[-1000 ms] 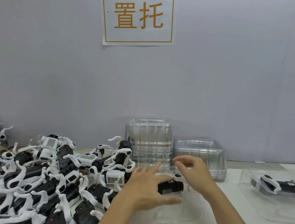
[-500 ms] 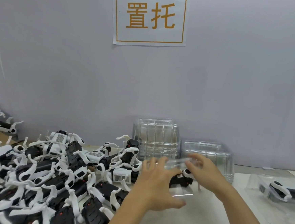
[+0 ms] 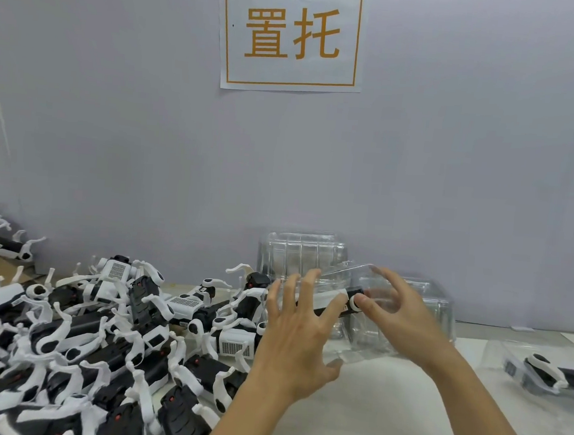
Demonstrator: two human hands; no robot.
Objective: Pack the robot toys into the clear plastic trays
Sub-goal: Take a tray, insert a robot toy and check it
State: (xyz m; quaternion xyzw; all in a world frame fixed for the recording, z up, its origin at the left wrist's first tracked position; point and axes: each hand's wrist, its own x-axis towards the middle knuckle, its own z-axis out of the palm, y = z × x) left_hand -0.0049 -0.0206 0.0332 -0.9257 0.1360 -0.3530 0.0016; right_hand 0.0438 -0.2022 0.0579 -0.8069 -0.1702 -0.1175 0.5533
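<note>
Two hands (image 3: 349,328) | robot toy (image 3: 344,306) in clear tray (image 3: 368,344) between them

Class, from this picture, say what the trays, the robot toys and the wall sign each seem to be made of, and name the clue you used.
Stacked trays: thin clear glossy plastic; the wall shows through and the ribs catch glints.
Robot toys: likely hard moulded plastic, black bodies and white legs with a soft sheen.
Wall sign: probably matt white paper printed in orange; its lower edge lifts slightly.
</note>
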